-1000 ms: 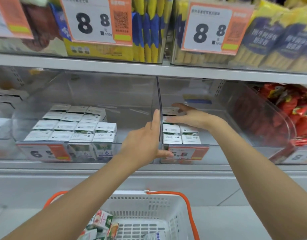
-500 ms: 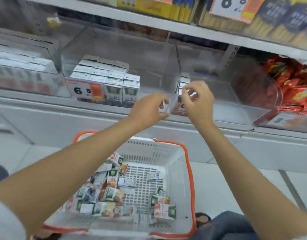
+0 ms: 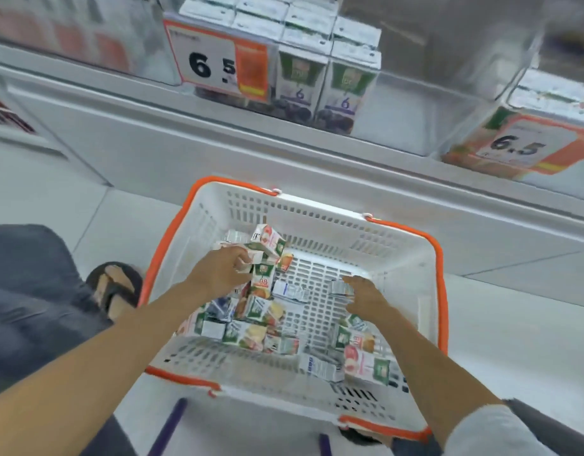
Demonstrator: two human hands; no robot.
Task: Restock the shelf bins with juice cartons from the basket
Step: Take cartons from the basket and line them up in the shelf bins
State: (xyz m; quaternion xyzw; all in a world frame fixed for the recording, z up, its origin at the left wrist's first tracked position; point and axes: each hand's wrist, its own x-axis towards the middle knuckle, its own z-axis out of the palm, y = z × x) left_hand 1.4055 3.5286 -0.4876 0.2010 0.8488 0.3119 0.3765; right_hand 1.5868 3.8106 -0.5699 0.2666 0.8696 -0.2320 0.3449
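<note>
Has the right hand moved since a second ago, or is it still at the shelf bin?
Yes. The right hand has left the right-hand shelf bin and come down into the basket, among the loose juice cartons.
</note>
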